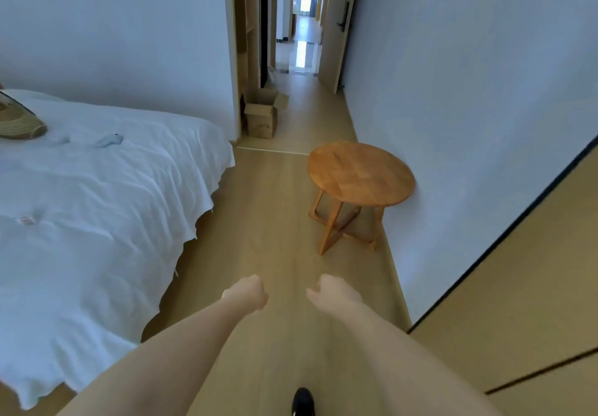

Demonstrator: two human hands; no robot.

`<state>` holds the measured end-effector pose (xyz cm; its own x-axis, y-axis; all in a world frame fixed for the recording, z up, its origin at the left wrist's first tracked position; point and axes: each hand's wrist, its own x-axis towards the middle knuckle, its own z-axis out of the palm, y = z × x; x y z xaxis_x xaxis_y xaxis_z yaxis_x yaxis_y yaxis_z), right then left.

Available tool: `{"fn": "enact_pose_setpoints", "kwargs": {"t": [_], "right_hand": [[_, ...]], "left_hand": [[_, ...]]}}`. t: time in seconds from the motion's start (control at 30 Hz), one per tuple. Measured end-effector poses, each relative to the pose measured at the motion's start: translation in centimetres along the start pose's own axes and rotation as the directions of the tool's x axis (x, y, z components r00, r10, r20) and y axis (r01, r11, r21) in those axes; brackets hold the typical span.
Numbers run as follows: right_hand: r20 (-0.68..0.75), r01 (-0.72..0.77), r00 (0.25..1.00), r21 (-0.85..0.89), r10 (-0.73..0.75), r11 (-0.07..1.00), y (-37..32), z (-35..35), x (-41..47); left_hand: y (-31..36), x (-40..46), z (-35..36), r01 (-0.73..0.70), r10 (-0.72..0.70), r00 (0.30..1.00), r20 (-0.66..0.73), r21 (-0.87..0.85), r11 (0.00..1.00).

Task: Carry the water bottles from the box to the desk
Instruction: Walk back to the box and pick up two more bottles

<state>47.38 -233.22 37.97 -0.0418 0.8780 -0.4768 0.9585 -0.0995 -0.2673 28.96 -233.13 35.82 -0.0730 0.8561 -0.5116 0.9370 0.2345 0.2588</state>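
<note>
An open cardboard box (261,113) stands on the floor far ahead, against the corner where the hallway begins. No water bottle shows from here; the inside of the box is hidden. My left hand (248,292) and my right hand (333,292) reach forward over the wooden floor, side by side, well short of the box. Both have loosely curled fingers and hold nothing. The desk is not clearly in view.
A bed with a white sheet (97,189) fills the left side, with a straw hat (19,121) on it. A round wooden side table (360,173) stands against the right wall. A wooden panel (517,302) is at the right. The hallway leads on past an open door (339,24).
</note>
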Motion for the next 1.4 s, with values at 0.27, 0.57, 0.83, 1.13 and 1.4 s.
{"fn": "enact_pose_setpoints", "kwargs": {"t": [0.27, 0.57, 0.83, 1.13, 1.4], "right_hand": [[0.03, 0.074, 0.997, -0.021, -0.073, 0.997, -1.2, -11.8, 17.4], [0.055, 0.141, 0.989, -0.066, -0.137, 0.988, -7.6, -19.9, 36.8], [0.025, 0.136, 0.991, -0.04, -0.135, 0.99, -17.6, -28.8, 55.4], [0.023, 0.057, 0.998, -0.05, -0.056, 0.997, -22.2, -37.1, 72.1], [0.034, 0.071, 0.997, -0.062, -0.069, 0.996, -25.2, -44.5, 91.1]], "left_hand": [[6.5, 16.1, -10.8, 0.014, -0.015, 0.999, -0.051, -0.013, 1.0], [7.7, 34.7, -20.6, 0.058, -0.059, 0.997, -0.059, -0.012, 0.998], [5.9, 54.5, -34.7, 0.008, -0.009, 0.995, -0.099, -0.009, 1.0], [7.5, 71.3, -44.2, -0.006, 0.005, 1.0, -0.029, -0.053, 0.999], [9.7, 89.3, -52.1, 0.073, -0.073, 0.997, 0.006, -0.035, 0.997]]}}
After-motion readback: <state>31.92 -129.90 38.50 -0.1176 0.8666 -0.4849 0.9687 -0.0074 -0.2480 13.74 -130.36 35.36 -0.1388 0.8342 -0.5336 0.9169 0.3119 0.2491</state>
